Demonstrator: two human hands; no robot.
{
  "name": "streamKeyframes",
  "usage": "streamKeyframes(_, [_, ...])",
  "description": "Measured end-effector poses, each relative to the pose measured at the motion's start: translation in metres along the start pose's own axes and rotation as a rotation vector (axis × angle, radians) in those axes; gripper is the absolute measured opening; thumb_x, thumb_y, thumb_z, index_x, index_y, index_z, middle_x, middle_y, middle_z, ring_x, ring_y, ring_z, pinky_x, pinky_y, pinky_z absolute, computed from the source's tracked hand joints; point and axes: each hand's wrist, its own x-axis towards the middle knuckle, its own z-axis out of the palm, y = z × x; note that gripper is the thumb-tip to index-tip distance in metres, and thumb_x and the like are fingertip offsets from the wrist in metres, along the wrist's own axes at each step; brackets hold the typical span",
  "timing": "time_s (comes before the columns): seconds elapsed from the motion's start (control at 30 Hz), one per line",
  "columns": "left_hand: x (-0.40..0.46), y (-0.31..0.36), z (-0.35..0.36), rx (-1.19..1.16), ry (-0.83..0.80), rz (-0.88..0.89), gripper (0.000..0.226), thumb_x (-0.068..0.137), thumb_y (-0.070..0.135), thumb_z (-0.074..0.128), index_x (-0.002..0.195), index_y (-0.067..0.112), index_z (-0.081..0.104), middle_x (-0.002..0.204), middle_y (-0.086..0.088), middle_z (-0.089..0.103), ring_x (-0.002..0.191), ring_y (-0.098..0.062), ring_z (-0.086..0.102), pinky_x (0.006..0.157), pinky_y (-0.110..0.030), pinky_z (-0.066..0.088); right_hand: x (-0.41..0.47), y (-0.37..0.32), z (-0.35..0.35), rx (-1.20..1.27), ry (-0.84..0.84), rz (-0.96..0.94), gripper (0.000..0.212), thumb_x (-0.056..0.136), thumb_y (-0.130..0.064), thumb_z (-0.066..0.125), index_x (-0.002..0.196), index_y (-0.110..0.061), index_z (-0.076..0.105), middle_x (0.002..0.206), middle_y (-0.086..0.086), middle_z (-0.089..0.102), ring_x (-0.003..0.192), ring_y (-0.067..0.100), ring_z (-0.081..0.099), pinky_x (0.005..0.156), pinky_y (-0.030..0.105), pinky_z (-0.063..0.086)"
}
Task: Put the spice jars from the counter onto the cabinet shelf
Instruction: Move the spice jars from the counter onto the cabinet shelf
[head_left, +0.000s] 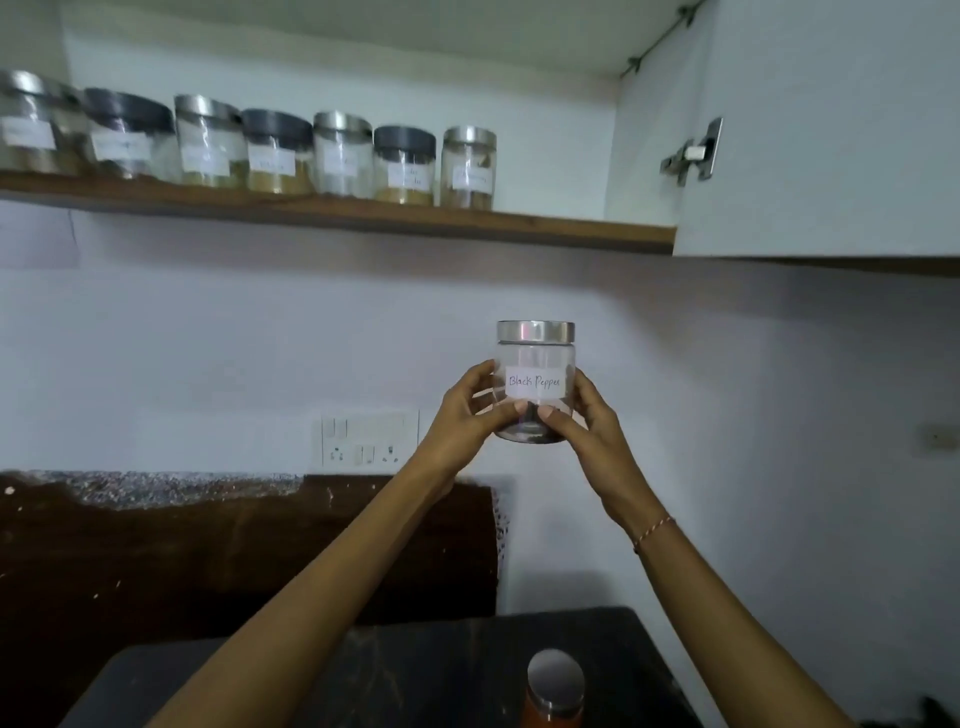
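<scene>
Both arms raised forward; left hand (470, 408) and right hand (584, 421) curled, thumbs nearly meeting, gripping.

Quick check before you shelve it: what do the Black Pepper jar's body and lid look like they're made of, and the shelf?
Black Pepper jar body: clear and glossy, glass or hard plastic; the wall shows through it. Its lid: brushed silver metal, likely steel, with a soft sheen. Shelf: brown wood or wood laminate, matte, with faint grain.
</scene>
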Motion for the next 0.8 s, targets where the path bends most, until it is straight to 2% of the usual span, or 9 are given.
streamKeyframes(0.17, [0.065, 0.064, 0.0, 0.024, -0.01, 0.194, 0.054, 0.085, 0.013, 0.064, 0.135, 0.011, 0.043, 0.13, -0.009, 0.056, 0.118, -0.023, 0.055, 0.097, -0.034, 0.05, 0.075, -0.059, -0.022, -0.106, 0.057, -0.186, 0.047, 0.089, -0.016, 0.057, 0.134, -0.012, 0.044, 0.131, 0.011, 0.05, 0.12, 0.021, 0.05, 0.096, 0.034, 0.05])
streamKeyframes(0.2, [0.079, 0.077, -0.001, 0.026, -0.009, 0.234, 0.055, 0.085, 0.013, 0.064, 0.135, 0.01, 0.042, 0.13, -0.009, 0.056, 0.118, -0.021, 0.055, 0.096, -0.032, 0.05, 0.09, -0.072, -0.027, -0.104, 0.048, -0.223, 0.046, 0.088, -0.014, 0.058, 0.132, -0.011, 0.046, 0.13, 0.012, 0.053, 0.119, 0.022, 0.052, 0.097, 0.036, 0.049])
streamKeyframes(0.33, [0.144, 0.122, -0.002, 0.106, 0.05, 0.321, 0.063, 0.084, 0.015, 0.065, 0.14, 0.009, 0.035, 0.133, -0.012, 0.05, 0.119, -0.024, 0.053, 0.094, -0.034, 0.05, 0.156, -0.108, -0.043, -0.105, 0.07, -0.274, 0.045, 0.086, -0.013, 0.061, 0.13, -0.013, 0.048, 0.126, 0.01, 0.057, 0.112, 0.022, 0.057, 0.089, 0.033, 0.053])
streamKeyframes(0.4, [0.175, 0.137, -0.003, 0.152, 0.089, 0.328, 0.063, 0.085, 0.016, 0.065, 0.14, 0.01, 0.035, 0.132, -0.012, 0.049, 0.115, -0.023, 0.053, 0.087, -0.028, 0.051, 0.19, -0.118, -0.049, -0.114, 0.064, -0.259, 0.048, 0.086, -0.015, 0.061, 0.132, -0.014, 0.045, 0.122, 0.004, 0.058, 0.103, 0.014, 0.059, 0.077, 0.02, 0.053])
streamKeyframes(0.47, [0.202, 0.146, -0.004, 0.219, 0.125, 0.315, 0.063, 0.085, 0.019, 0.065, 0.14, 0.011, 0.035, 0.126, -0.012, 0.049, 0.103, -0.018, 0.053, 0.074, -0.017, 0.048, 0.22, -0.12, -0.052, -0.102, 0.039, -0.199, 0.05, 0.087, -0.015, 0.061, 0.134, -0.013, 0.043, 0.119, 0.002, 0.059, 0.096, 0.007, 0.06, 0.069, 0.012, 0.05])
streamKeyframes(0.53, [0.228, 0.15, -0.006, 0.303, 0.154, 0.274, 0.061, 0.086, 0.02, 0.065, 0.139, 0.011, 0.036, 0.122, -0.015, 0.052, 0.094, -0.016, 0.052, 0.066, -0.013, 0.044, 0.251, -0.118, -0.054, -0.128, 0.017, -0.126, 0.05, 0.087, -0.015, 0.061, 0.134, -0.011, 0.043, 0.123, 0.006, 0.059, 0.099, 0.012, 0.059, 0.078, 0.02, 0.049])
streamKeyframes(0.63, [0.255, 0.144, -0.009, 0.422, 0.163, 0.162, 0.056, 0.085, 0.018, 0.065, 0.135, 0.008, 0.041, 0.124, -0.017, 0.056, 0.102, -0.022, 0.057, 0.071, -0.019, 0.045, 0.282, -0.107, -0.054, -0.163, -0.028, -0.017, 0.049, 0.086, -0.007, 0.06, 0.132, -0.006, 0.044, 0.126, 0.015, 0.056, 0.103, 0.019, 0.057, 0.09, 0.033, 0.049])
streamKeyframes(0.73, [0.273, 0.133, -0.011, 0.434, 0.109, -0.005, 0.047, 0.084, 0.01, 0.064, 0.128, 0.005, 0.048, 0.122, -0.014, 0.058, 0.104, -0.025, 0.057, 0.068, -0.022, 0.043, 0.302, -0.092, -0.051, -0.234, -0.053, 0.081, 0.05, 0.086, -0.005, 0.061, 0.132, -0.003, 0.042, 0.13, 0.016, 0.054, 0.109, 0.025, 0.055, 0.097, 0.038, 0.047])
streamKeyframes(0.8, [0.28, 0.131, -0.012, 0.396, 0.064, -0.095, 0.046, 0.084, 0.006, 0.062, 0.128, 0.003, 0.046, 0.121, -0.013, 0.055, 0.105, -0.023, 0.054, 0.076, -0.026, 0.047, 0.315, -0.084, -0.05, -0.259, -0.064, 0.138, 0.048, 0.087, -0.008, 0.059, 0.132, -0.006, 0.042, 0.13, 0.014, 0.052, 0.109, 0.025, 0.052, 0.098, 0.039, 0.045])
